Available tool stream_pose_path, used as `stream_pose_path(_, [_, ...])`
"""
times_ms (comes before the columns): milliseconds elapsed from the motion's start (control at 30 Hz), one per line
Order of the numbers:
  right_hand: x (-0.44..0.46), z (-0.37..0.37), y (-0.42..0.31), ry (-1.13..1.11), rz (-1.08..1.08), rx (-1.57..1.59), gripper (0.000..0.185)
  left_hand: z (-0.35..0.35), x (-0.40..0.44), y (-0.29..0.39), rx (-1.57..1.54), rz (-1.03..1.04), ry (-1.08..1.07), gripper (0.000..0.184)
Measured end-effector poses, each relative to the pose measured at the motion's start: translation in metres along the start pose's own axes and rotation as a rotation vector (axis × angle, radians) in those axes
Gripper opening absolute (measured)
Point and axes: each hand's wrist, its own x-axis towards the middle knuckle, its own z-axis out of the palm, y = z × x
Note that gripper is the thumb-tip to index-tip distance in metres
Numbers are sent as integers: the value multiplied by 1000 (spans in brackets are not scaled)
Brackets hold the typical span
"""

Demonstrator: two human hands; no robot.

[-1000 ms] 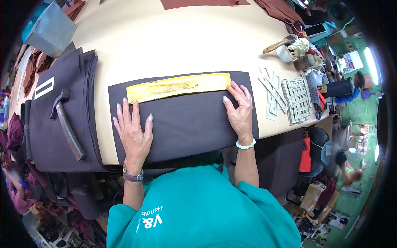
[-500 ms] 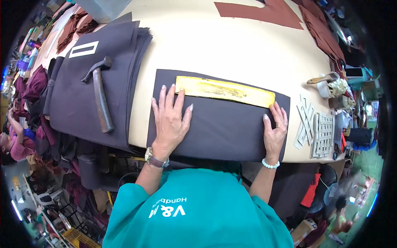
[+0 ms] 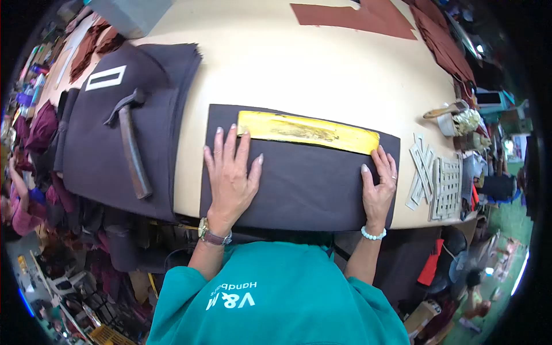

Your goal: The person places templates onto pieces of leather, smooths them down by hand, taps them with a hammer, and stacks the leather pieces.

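A teal shirt fills the bottom centre of the frame, white lettering upside down on it; above it, a watch circles the left wrist and a beaded bracelet the right. The left hand, at centre left, is open, palm down on a dark sheet, its fingers spread and some fingertips at the left end of a yellow strip; the right hand, right of centre, is open too, fingers loosely bent, the tips at the strip's lower right corner; neither hand grips anything. The strip, smeared dark in the middle, lies along the upper part of the sheet, mid-frame, tilting down to the right.

To the left, a hammer lies on a dark stack, a white frame above it; at the right, crossed slats lie just beside a grid; above these, a brush rests across a bowl. Farther off, the pale table runs up to a brown piece at the top right and a grey box at the upper left.
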Motion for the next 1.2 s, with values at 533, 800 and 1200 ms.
stream_pose_path(533, [-1,1,-1,38,29,-5,36,-1,-1,1,15,-35,-38,49])
stream_pose_path(800, [-1,0,-2,29,28,-29,39,-1,-1,1,17,-27,-42,49])
stream_pose_path(1200, [-1,1,-2,34,19,-61,42,1,-1,-1,9,-13,-47,50])
